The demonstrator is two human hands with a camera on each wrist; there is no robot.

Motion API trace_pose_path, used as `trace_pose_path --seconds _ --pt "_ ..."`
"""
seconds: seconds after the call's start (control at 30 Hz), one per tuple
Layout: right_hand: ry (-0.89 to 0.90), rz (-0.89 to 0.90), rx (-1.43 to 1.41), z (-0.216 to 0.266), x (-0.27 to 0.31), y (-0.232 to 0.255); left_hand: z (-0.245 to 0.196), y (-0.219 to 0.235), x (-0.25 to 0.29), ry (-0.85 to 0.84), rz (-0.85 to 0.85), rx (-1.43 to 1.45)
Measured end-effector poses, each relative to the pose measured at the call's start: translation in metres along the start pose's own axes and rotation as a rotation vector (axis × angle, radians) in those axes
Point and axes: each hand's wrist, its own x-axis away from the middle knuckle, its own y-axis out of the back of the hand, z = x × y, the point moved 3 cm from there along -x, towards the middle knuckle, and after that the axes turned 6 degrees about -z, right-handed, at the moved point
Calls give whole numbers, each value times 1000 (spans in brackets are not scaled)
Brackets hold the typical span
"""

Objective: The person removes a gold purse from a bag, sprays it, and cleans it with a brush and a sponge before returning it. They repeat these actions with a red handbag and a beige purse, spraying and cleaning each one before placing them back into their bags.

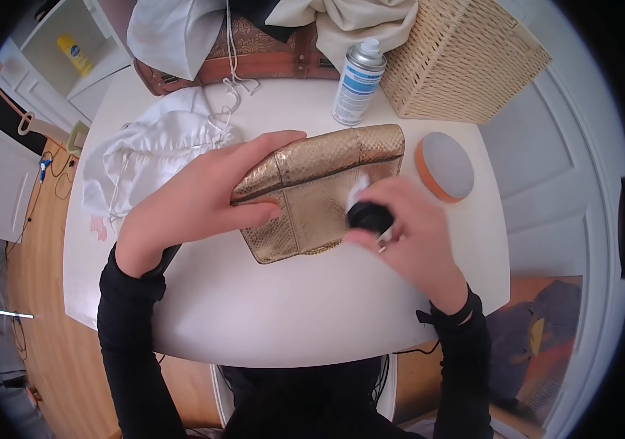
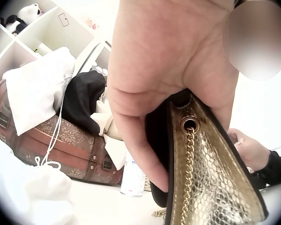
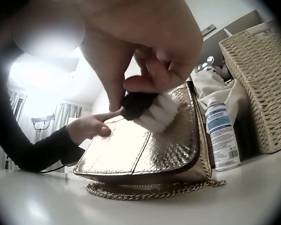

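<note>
A gold snakeskin-textured bag (image 1: pixel 312 197) is held tilted above the white table by the left hand (image 1: pixel 199 194), its thumb on the front and its fingers over the top edge. In the left wrist view that hand (image 2: pixel 164 61) grips the bag's end (image 2: pixel 210 173), beside a chain ring. The right hand (image 1: pixel 418 234) pinches a black-backed brush (image 1: pixel 369 218). In the right wrist view the brush's white bristles (image 3: pixel 159 115) touch the bag's front (image 3: pixel 126 145), under the right hand (image 3: pixel 145 42). A gold chain (image 3: pixel 150 193) lies on the table beneath the bag.
Behind the bag stand a spray can (image 1: pixel 358 82), a woven basket (image 1: pixel 459 62) and a brown patterned case (image 1: pixel 268 55) with cloths on it. A white drawstring pouch (image 1: pixel 155 146) lies at the left, a round orange-rimmed tin (image 1: pixel 444 167) at the right.
</note>
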Motion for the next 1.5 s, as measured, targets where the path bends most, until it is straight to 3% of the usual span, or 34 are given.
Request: trace_pose_path --seconds 0.03,0.13,0.17,0.27,0.3,0.4,0.5,0.63,0.73,0.77,0.87,0.9,1.0,1.1,1.2,1.3,1.4,1.43,1.5 --pt "-32 168 75 8 4 -3 -1 0 0 4 4 -4" --pt "-161 186 0 11 2 3 -5 0 0 -2 3 -79" --pt "-150 64 13 7 -1 6 -5 0 0 8 2 -61" --pt "-105 83 -39 4 3 -3 -6 0 -1 23 -4 -34" --pt "10 221 11 9 7 -9 -5 0 -1 18 -9 -44" --pt "64 316 21 12 16 -15 -10 0 0 8 3 -103" --pt "-139 133 -4 10 4 -2 -11 -4 1 -33 -24 -137" --pt "123 371 30 13 18 -23 -9 -5 0 -144 -73 -161" --pt "9 260 82 14 13 -15 -15 -3 1 -67 -28 -184" --pt "-129 157 10 12 10 -9 -13 -4 2 -79 -42 -182" --pt "41 94 22 11 11 -18 -9 -5 1 -99 -61 -186" --pt "97 237 26 15 13 -22 -10 -4 0 -90 -53 -190" --pt "87 319 99 16 19 -29 -13 -3 0 -70 -34 -187" --pt "27 15 80 21 7 -16 -10 -4 2 -91 -51 -190" --pt "192 177 127 24 14 -34 -8 -4 1 -110 -51 -169" --pt "143 237 123 26 16 -39 -9 -4 1 -116 -49 -163" --pt "30 -3 71 35 4 -28 -8 -4 2 -113 -59 -178" --pt "96 -11 76 32 7 -35 -7 -4 2 -115 -61 -186" --pt "146 183 133 33 12 -44 -8 -4 1 -111 -54 -163"
